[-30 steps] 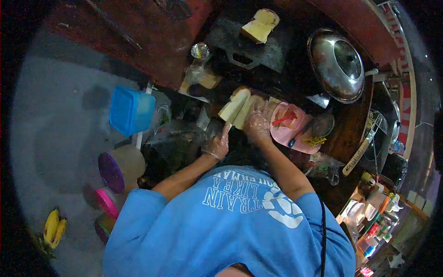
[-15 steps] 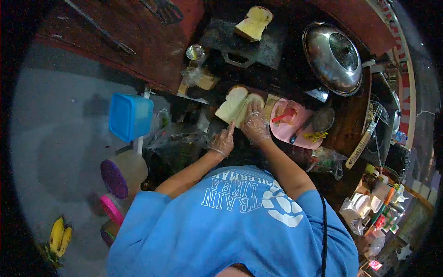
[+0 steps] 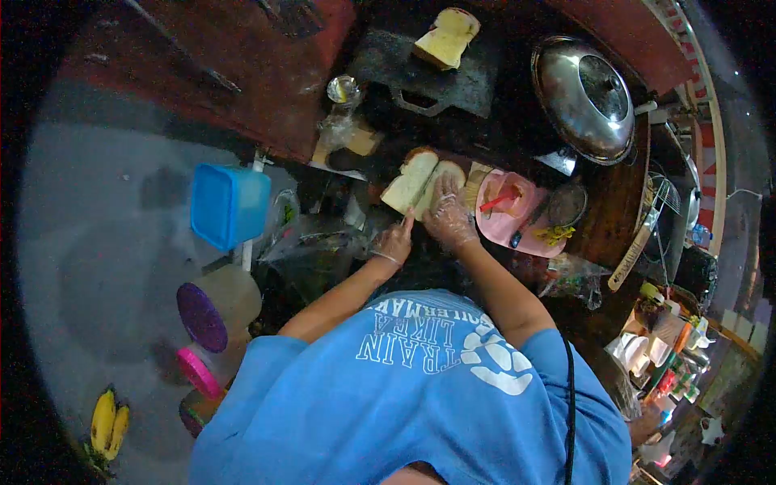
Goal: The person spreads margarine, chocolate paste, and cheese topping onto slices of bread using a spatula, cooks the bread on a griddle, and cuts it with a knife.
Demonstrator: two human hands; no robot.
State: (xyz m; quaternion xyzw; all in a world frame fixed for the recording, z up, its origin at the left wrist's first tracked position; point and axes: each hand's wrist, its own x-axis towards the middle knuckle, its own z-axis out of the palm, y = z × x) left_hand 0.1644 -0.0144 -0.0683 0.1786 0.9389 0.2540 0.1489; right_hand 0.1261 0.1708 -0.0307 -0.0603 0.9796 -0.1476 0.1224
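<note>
Two bread slices (image 3: 411, 183) lie side by side, joined or touching along a dark gap. My right hand (image 3: 449, 218), in a clear plastic glove, rests with its fingers stretched out on the right slice. At the near end of the gap is my left hand (image 3: 393, 242), also gloved. Its index finger points along the gap and its other fingers are curled; what they hold, if anything, is too small to tell. Another piece of bread (image 3: 447, 38), yellowish on top, sits on the dark griddle (image 3: 380, 61) beyond.
Right of the bread is a pink board (image 3: 495, 225) with a red utensil (image 3: 501, 198). Farther right are a domed metal lid (image 3: 566, 81) and a wooden-handled strainer (image 3: 632, 259). A blue container (image 3: 222, 206) stands left; bananas (image 3: 105, 420) are lower left.
My left hand has shifted slightly over the last second, staying at the bread's near edge. My right hand's fingers now lie lower and flatter on the right slice.
</note>
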